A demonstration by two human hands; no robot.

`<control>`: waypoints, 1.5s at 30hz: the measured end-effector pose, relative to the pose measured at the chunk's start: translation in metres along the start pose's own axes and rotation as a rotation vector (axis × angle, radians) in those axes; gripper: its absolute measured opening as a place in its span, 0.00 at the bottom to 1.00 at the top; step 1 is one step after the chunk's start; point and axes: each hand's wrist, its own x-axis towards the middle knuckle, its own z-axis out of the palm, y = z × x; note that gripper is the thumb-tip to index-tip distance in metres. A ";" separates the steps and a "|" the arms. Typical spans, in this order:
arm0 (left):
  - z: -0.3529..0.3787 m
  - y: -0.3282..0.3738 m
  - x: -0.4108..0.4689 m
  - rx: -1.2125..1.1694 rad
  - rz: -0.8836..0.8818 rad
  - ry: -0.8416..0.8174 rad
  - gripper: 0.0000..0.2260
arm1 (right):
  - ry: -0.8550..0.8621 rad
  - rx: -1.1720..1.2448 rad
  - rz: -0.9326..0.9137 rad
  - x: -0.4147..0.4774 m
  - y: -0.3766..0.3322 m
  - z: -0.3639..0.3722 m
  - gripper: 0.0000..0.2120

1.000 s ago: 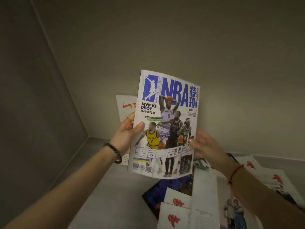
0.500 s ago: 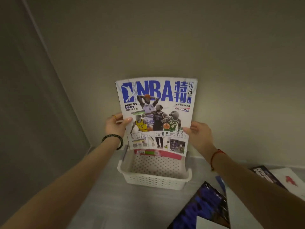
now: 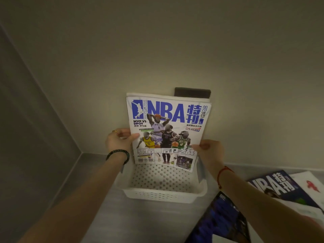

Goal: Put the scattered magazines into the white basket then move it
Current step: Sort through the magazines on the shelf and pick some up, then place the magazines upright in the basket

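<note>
While both hands grip it: magazine [image 3: 168, 130] stands upright over the white basket [image 3: 163, 196], lower edge inside
Left hand [image 3: 118, 141]: pinching its left edge
Right hand [image 3: 209, 151]: pinching its lower right corner
Floor, right: more magazines [image 3: 273, 185], still scattered

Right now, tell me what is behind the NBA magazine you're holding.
Behind the NBA magazine, a white edge and a dark edge stick out above it, likely more magazines standing in the white basket. Their covers are hidden.
</note>
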 end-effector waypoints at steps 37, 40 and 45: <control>0.134 -0.064 -0.407 0.290 -0.176 -0.756 0.27 | -0.097 0.213 0.426 -0.165 0.219 -0.303 0.06; 0.135 -0.061 -0.411 0.428 -0.153 -0.780 0.28 | -0.172 0.284 0.479 -0.166 0.220 -0.303 0.03; 0.142 -0.038 -0.417 0.557 -0.147 -0.830 0.40 | -0.160 0.184 0.176 -0.171 0.190 -0.301 0.06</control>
